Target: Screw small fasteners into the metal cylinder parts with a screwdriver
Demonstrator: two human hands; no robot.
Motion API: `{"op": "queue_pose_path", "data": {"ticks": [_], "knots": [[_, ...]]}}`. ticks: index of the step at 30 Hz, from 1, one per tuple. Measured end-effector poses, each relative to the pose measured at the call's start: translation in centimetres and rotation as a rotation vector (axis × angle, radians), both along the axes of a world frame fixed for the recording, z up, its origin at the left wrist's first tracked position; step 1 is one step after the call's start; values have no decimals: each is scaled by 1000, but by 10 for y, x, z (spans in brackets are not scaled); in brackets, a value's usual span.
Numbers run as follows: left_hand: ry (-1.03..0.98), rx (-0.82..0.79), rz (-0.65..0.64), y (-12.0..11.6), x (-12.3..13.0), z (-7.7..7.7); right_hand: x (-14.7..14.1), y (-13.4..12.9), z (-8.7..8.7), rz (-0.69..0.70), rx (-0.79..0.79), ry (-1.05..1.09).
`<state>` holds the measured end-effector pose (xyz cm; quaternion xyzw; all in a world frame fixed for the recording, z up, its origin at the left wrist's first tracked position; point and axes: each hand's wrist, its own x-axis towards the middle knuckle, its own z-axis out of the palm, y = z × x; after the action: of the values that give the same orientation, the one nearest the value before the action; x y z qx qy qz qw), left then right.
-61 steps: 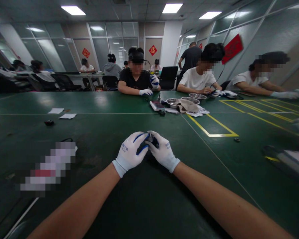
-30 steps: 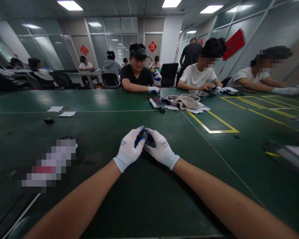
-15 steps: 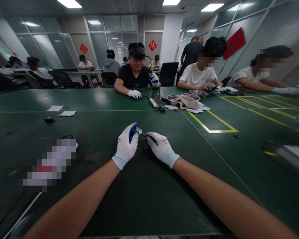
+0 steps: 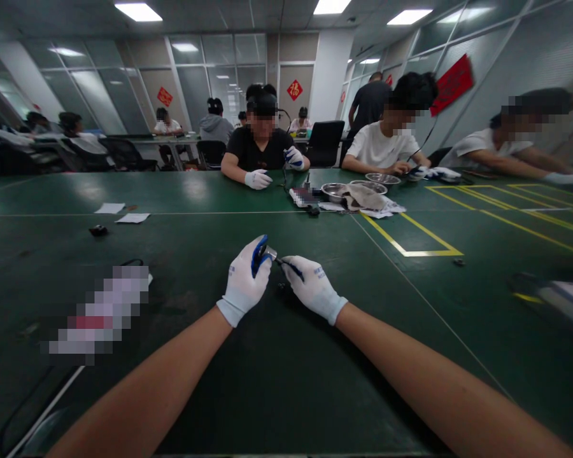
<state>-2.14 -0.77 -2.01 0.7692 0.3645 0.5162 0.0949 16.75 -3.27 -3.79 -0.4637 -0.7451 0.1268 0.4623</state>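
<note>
In the head view, my left hand (image 4: pixel 245 278), in a white glove with blue-coated fingers, is closed around a small silver cylindrical piece (image 4: pixel 270 252) with a dark part. Its silver end points toward my right hand (image 4: pixel 314 286), gloved the same way. That hand pinches a thin dark tool (image 4: pixel 279 261), whose tip meets or nearly meets the silver end; its exact kind is too small to make out. Both hands are just above the green table (image 4: pixel 277 394). Under the right fingers lies a small dark object (image 4: pixel 281 287), partly hidden.
To the left lie a blurred-out package (image 4: pixel 109 308) with a cable, paper slips (image 4: pixel 132 218) and a small black item (image 4: pixel 98 231). Ahead are metal bowls (image 4: pixel 334 191) and a cloth (image 4: pixel 363 197). Co-workers sit across the table. A pale blurred object (image 4: pixel 566 302) is at right.
My hands have come slightly closer together, and less of the dark tool shows between them. The whole view has shifted slightly. Both grips are unchanged.
</note>
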Motion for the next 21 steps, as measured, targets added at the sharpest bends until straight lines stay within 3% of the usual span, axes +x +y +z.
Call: {"op": "queue_pose_path", "data": {"ticks": [11, 17, 21], "knots": [[31, 26, -13, -5, 1, 3, -2, -1, 2, -36, -52, -114], [-152, -148, 148, 19, -3, -3, -1, 0, 2, -135, -95, -102], [-69, -177, -1, 15, 4, 0, -1, 2, 1, -104, -105, -79]]}}
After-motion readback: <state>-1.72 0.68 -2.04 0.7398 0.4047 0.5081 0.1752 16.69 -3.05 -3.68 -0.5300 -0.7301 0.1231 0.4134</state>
